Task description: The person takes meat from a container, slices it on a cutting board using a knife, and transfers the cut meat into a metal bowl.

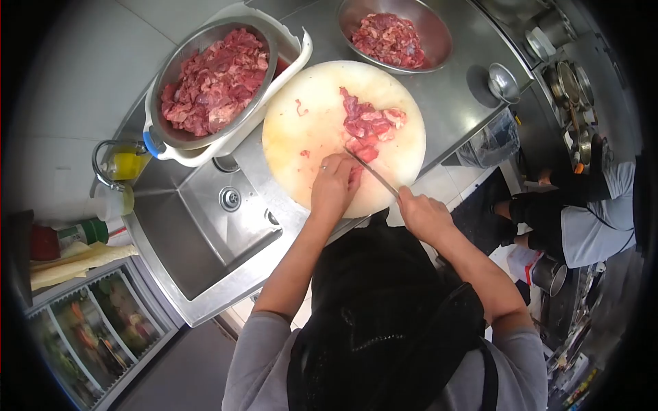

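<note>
Probably soft, limp, light and slippery, the raw red meat pieces [370, 125] on the round cream-white chopping board [291, 140] suit a curled-finger hold, with the left hand [334, 182] gripping their near end and the right hand [423, 216] clasping the slim steel knife [379, 175].

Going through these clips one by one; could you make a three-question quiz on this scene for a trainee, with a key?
1. Which hand grips the knife?
2. True or false: the left hand is at the meat on the round cutting board.
3. How many metal bowls hold meat? A) one B) two C) three

Key:
1. The right hand.
2. True.
3. B.
</note>
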The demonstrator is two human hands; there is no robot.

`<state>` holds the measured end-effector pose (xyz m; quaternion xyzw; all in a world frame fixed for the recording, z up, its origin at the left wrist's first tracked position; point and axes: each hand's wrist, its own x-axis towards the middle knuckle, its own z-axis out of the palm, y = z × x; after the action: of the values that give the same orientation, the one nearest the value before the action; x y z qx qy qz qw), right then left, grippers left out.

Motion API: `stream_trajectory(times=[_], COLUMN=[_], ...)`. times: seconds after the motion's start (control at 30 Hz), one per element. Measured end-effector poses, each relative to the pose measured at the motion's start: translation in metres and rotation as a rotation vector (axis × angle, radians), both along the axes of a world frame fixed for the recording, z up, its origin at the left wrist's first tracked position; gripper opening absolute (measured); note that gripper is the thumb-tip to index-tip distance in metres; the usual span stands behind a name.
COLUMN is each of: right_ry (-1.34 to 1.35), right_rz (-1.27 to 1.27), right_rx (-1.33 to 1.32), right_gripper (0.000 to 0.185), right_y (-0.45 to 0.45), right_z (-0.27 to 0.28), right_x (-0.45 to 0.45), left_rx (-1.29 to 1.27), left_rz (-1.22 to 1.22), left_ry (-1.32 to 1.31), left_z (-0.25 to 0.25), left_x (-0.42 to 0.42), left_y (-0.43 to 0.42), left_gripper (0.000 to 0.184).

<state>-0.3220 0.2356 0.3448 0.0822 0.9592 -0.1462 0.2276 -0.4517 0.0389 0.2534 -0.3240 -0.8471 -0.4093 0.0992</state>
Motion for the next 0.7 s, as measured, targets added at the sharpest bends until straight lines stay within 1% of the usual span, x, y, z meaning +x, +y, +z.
stream_trajectory(times=[0.03,0.1,0.13,0.2,0.23,0.3,0.33,0.37,0.43,0.5,0.53,0.6,0.63,0.7], right_ry=[-0.03,-0.062,-0.066,-0.059,-0.004,0.133,0.141,0.171,0.203,0.231,0.226,0.182,0.182,0.111], right_rz=[-0.026,-0.044,-0.024,-0.011,0.018,0.047,0.05,0.031,0.019,0.018,0.022,0.062,0.063,0.051], right_rx=[-0.011,-0.02,-0.019,-0.02,-0.016,0.003,0.0,0.019,0.035,-0.012,-0.015,-0.067,-0.06,-0.066], right_gripper=[0.022,0.024,0.024,0.024,0.025,0.025,0.025,0.024,0.023,0.021,0.021,0.02,0.02,0.021], right_y=[0.003,0.011,0.016,0.025,0.031,0.035,0.034,0.03,0.021,0.01,0.003,-0.009,-0.013,-0.019], right_z=[0.005,0.011,0.013,0.013,0.011,0.002,0.0,0.001,0.003,0.006,0.005,0.004,0.003,0.001], right_x=[0.012,0.029,0.036,0.036,0.03,0.021,0.02,0.018,0.015,0.019,0.02,0.021,0.021,0.025], left_rx=[0.0,-0.023,-0.025,-0.158,-0.16,-0.123,-0.126,-0.105,-0.085,-0.015,-0.019,0.025,-0.041,-0.035], left_rz=[-0.004,0.19,0.197,0.012,0.014,-0.044,-0.04,-0.037,-0.027,0.081,0.085,-0.084,-0.106,-0.097], left_ry=[0.005,0.013,0.016,-0.125,-0.119,-0.126,-0.118,-0.125,-0.129,0.042,0.038,0.049,0.033,0.053], left_z=[0.011,0.032,0.032,0.026,0.021,0.014,0.014,0.014,0.03,0.043,0.04,0.03,0.024,0.018], left_x=[0.0,0.01,0.017,0.024,0.024,0.025,0.025,0.025,0.024,0.025,0.024,0.015,0.012,0.01], left_y=[-0.001,-0.007,-0.016,-0.037,-0.044,-0.058,-0.063,-0.068,-0.066,-0.053,-0.048,-0.038,-0.034,-0.032], left_gripper=[0.028,0.036,0.036,0.042,0.042,0.048,0.048,0.047,0.046,0.037,0.037,0.029,0.027,0.027])
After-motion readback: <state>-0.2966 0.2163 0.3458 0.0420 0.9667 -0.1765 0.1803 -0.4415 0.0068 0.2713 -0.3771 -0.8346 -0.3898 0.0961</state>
